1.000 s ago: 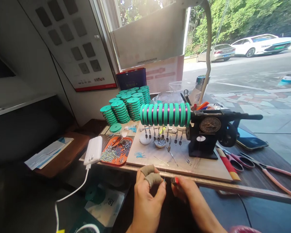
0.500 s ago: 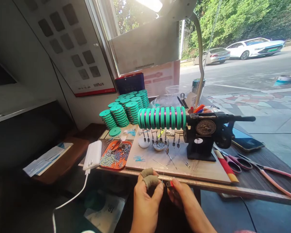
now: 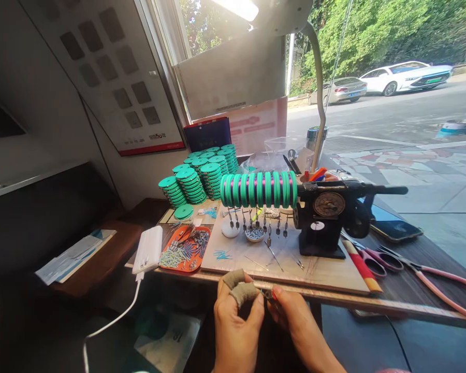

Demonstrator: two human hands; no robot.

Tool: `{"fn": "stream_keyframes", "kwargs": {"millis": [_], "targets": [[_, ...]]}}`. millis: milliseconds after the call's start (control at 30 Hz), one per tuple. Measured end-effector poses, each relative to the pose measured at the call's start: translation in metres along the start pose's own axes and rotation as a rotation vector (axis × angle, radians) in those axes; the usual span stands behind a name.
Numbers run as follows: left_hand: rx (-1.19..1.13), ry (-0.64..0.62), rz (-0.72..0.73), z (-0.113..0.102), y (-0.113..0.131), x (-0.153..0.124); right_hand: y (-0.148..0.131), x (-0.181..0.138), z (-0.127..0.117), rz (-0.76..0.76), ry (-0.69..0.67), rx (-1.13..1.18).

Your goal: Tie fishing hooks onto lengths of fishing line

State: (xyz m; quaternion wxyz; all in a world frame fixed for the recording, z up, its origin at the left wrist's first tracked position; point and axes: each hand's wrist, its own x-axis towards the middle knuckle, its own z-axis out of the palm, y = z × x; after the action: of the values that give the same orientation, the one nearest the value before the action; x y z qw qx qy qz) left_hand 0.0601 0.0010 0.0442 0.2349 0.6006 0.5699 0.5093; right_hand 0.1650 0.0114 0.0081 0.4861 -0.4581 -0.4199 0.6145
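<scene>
My left hand (image 3: pixel 238 324), with tan tape wrapped round two fingers, is closed in a pinch at the board's front edge. A thin line shows at its fingertips; its far end I cannot follow. My right hand (image 3: pixel 297 316) closes round a small dark metal-tipped thing (image 3: pixel 268 295) with a bit of red, held close to the left fingertips. Just beyond lie a needle-like rod (image 3: pixel 256 263) and several short blue tubes (image 3: pixel 222 254) on the wooden board (image 3: pixel 318 272). Over the board, a row of green spools (image 3: pixel 258 189) sits on a black winder (image 3: pixel 330 207), with small weights hanging below.
An orange tray (image 3: pixel 186 248) of small parts lies left of the board, beside a white power bank (image 3: pixel 147 248) with a cable. Stacked green spools (image 3: pixel 209 173) stand behind. Scissors (image 3: pixel 384 259), pink-handled pliers (image 3: pixel 431 274) and a phone (image 3: pixel 398 228) lie right. A lamp arm (image 3: pixel 319 93) rises behind.
The small thing in my right hand has turned slightly and shifted a little toward the left fingertips. Both hands stay otherwise nearly in place.
</scene>
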Motion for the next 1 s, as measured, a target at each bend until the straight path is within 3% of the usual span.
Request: {"fn": "stream_keyframes", "kwargs": {"millis": [233, 500, 1000], "targets": [[-0.025, 0.016, -0.034, 0.001, 0.001, 0.000, -0.001, 0.000, -0.002, -0.023, -0.034, -0.043], [-0.025, 0.020, -0.031, 0.001, 0.000, 0.000, -0.011, -0.005, 0.006, 0.077, 0.082, 0.145], [-0.037, 0.006, -0.050, 0.000, -0.005, -0.001, -0.014, -0.005, 0.011, 0.087, 0.035, 0.232]]}}
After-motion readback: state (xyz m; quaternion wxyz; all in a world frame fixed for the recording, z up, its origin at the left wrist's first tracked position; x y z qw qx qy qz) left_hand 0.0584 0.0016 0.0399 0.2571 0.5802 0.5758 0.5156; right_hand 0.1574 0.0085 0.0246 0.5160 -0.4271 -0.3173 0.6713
